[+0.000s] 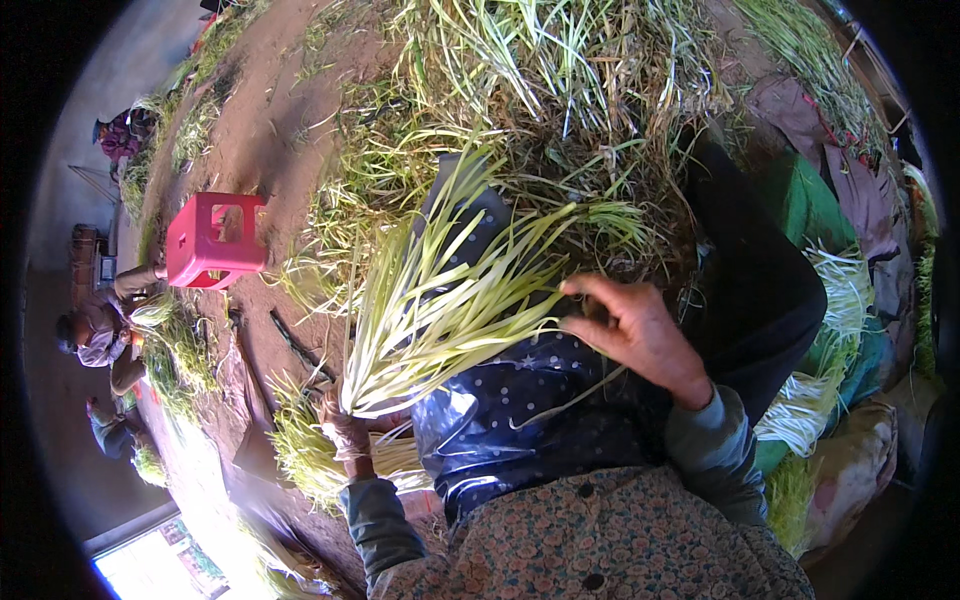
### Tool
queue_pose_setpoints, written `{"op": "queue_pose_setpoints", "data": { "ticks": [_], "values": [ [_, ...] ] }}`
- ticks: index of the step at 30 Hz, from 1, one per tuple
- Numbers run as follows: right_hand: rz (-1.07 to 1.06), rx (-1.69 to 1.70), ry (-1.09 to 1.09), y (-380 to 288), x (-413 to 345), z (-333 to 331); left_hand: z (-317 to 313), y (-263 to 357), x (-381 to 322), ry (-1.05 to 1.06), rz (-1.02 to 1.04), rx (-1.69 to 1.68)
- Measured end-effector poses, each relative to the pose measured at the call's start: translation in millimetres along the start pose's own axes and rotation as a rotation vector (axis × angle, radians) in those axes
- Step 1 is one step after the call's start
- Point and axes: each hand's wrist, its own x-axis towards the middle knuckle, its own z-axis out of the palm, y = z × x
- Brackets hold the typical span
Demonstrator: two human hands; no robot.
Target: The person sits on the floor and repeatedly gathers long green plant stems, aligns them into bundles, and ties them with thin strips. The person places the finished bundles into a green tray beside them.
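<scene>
My left hand (345,427), which seems to wear a thin pale glove, grips a bunch of pale yellow-green leaves, probably blanched garlic chives (450,315), by its base. The leaves fan out up and to the right over a dark blue polka-dot plastic apron (487,420) across my lap. At the leaf tips on the right is my right hand (637,330), bare, thumb and forefinger apart. Its fingertips are close to or touching a few tips; contact is hard to tell. A loose strand (570,405) lies on the apron. More chives (300,442) lie beside my left hand.
Discarded leaves (525,82) heap before me. A pink plastic stool (217,240) stands on the dirt floor at left. A co-worker (101,337) sits beyond it, with chives. At right, pale chive bundles (802,412) lie on green sheeting (814,195), near a stuffed sack (855,465).
</scene>
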Motion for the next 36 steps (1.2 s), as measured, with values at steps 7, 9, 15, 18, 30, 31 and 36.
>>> {"op": "queue_pose_setpoints", "data": {
  "ticks": [7,9,15,18,30,31,36],
  "values": [
    [-0.084,-0.226,0.101,15.7,-2.5,34.9,-11.5,9.4,3.7,-0.153,-0.088,0.098],
    [-0.019,-0.194,0.209,29.4,-3.2,41.3,-10.8,25.8,10.6,-0.086,-0.033,0.114],
    [0.415,0.434,0.475,97.1,-4.6,10.3,3.1,-6.7,0.4,-0.051,-0.002,-0.057],
    [0.247,0.130,0.435,95.4,12.4,4.2,2.1,-0.9,3.3,-0.067,0.008,-0.017],
    [0.256,-0.010,0.112,81.8,38.3,41.7,0.9,23.4,10.9,-0.135,-0.049,0.025],
    [0.175,-0.052,0.232,84.9,40.9,48.0,0.4,19.9,8.8,-0.150,-0.071,0.031],
    [0.261,0.087,0.570,159.4,32.6,61.3,-5.4,23.6,10.5,-0.082,0.086,0.091]
  ]
}}
